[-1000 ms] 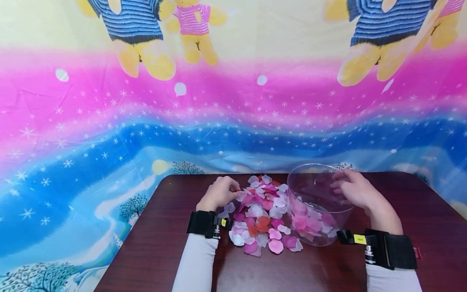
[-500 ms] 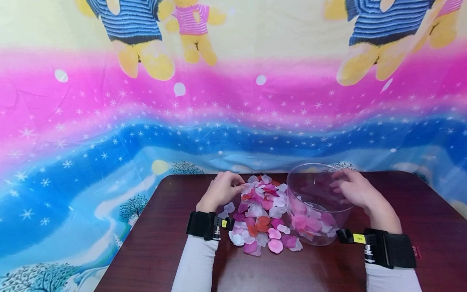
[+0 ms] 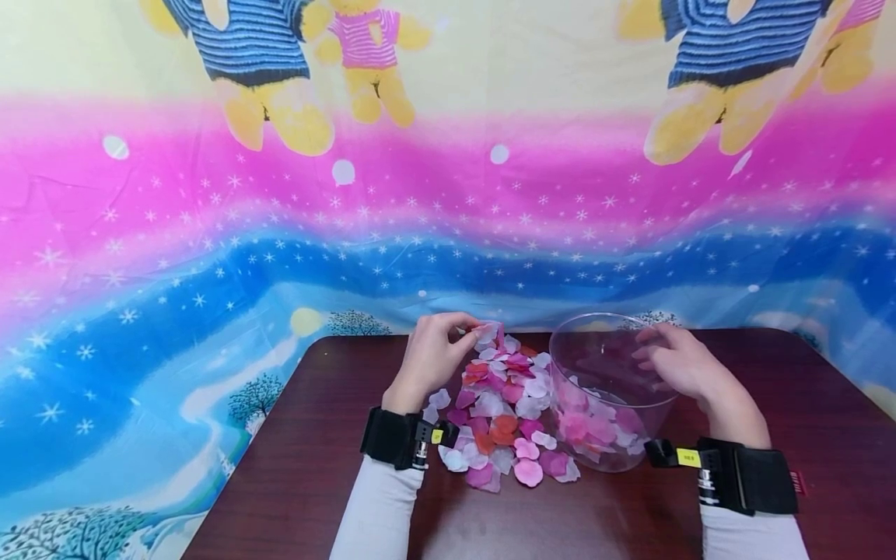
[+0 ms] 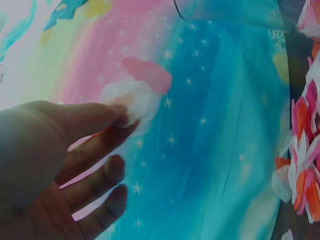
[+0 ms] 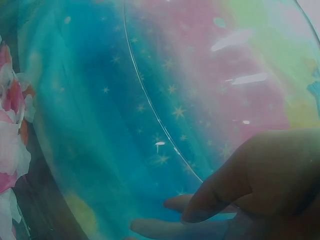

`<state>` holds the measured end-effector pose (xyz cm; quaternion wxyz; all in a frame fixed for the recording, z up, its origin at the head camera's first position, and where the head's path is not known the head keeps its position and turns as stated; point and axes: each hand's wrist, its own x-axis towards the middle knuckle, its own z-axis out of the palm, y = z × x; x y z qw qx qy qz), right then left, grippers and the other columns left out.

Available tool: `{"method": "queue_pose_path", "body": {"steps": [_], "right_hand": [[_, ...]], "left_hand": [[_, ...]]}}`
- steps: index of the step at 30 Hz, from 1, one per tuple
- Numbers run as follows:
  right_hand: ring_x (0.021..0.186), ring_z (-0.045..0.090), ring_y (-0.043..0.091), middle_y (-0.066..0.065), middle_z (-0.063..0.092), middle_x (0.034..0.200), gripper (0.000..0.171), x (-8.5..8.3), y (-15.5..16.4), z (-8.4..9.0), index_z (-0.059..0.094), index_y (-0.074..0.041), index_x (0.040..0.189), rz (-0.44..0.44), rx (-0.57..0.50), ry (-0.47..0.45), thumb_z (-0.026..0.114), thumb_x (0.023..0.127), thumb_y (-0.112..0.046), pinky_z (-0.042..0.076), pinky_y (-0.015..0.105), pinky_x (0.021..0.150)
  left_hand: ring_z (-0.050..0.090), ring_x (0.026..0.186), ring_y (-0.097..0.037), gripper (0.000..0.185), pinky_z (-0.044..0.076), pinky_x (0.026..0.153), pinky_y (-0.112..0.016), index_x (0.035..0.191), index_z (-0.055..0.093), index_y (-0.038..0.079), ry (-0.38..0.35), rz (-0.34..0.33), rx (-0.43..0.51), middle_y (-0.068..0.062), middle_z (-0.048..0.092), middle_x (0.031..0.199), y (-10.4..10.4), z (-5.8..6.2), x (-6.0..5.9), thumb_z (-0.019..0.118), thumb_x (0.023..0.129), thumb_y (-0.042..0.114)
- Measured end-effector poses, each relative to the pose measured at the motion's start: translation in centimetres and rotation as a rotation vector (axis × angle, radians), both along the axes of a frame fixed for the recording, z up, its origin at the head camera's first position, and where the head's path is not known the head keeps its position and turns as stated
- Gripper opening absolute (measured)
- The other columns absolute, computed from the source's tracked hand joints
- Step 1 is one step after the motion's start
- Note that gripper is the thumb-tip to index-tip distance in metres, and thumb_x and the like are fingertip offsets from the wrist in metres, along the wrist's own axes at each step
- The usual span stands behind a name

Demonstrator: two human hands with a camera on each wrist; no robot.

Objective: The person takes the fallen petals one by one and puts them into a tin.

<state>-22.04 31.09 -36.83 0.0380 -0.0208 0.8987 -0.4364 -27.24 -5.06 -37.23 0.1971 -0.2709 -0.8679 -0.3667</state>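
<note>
In the head view my left hand (image 3: pixel 437 354) is raised at the back left of a petal heap (image 3: pixel 500 408). Thumb and forefinger pinch a few artificial petals (image 4: pixel 135 102), white and pink, in the left wrist view; the other fingers are loosely bent. A clear plastic bucket (image 3: pixel 616 459) stands upright right of the heap, with pink and white petals (image 3: pixel 591 428) low inside. My right hand (image 3: pixel 682 365) holds the bucket's right rim, thumb and fingers lying about the edge. Which fingers are inside the wall is hard to tell through the clear plastic.
A dark reddish-brown table (image 3: pixel 301 474) carries everything. Behind it hangs a printed cloth (image 3: pixel 448 202) with bears and snowflakes. A few loose pale petals (image 3: pixel 439 399) lie at the heap's left edge. Black wrist straps with small cameras are on both wrists.
My left hand has risen from the heap's left side, moving up and slightly right, with petals now lifted in its fingertips. The right hand and bucket have stayed in place.
</note>
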Motion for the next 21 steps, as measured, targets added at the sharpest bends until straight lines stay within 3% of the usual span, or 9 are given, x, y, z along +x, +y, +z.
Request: {"method": "queue_pose_path", "body": {"steps": [8,14,21], "right_hand": [[0.122,0.055,0.054,0.041,0.052,0.134,0.043,0.1,-0.1,-0.1,0.034,0.015,0.142,-0.001,0.002,0.008,0.033,0.107,-0.009,0.059,0.050,0.082],[0.121,0.056,0.054,0.041,0.053,0.133,0.043,0.0,0.0,-0.2,0.034,0.015,0.142,0.003,-0.001,0.013,0.033,0.106,-0.009,0.059,0.050,0.082],[0.120,0.057,0.054,0.041,0.053,0.132,0.043,0.0,0.0,-0.2,0.035,0.016,0.141,0.006,0.001,0.019,0.033,0.106,-0.009,0.059,0.049,0.081]], "left_hand": [[0.053,0.068,-0.006,0.019,0.040,0.060,-0.025,0.117,0.077,0.018,0.140,-0.045,0.105,0.005,0.073,0.103,1.8,0.4,1.1,0.066,0.102,0.023],[0.052,0.059,-0.006,0.015,0.040,0.054,-0.022,0.110,0.079,0.011,0.234,-0.079,0.204,0.000,0.075,0.095,4.2,0.8,1.9,0.071,0.098,0.014],[0.063,0.073,-0.004,0.016,0.041,0.059,-0.015,0.111,0.079,0.013,0.291,-0.110,0.130,0.001,0.077,0.102,7.7,-0.1,3.3,0.070,0.099,0.019]]}}
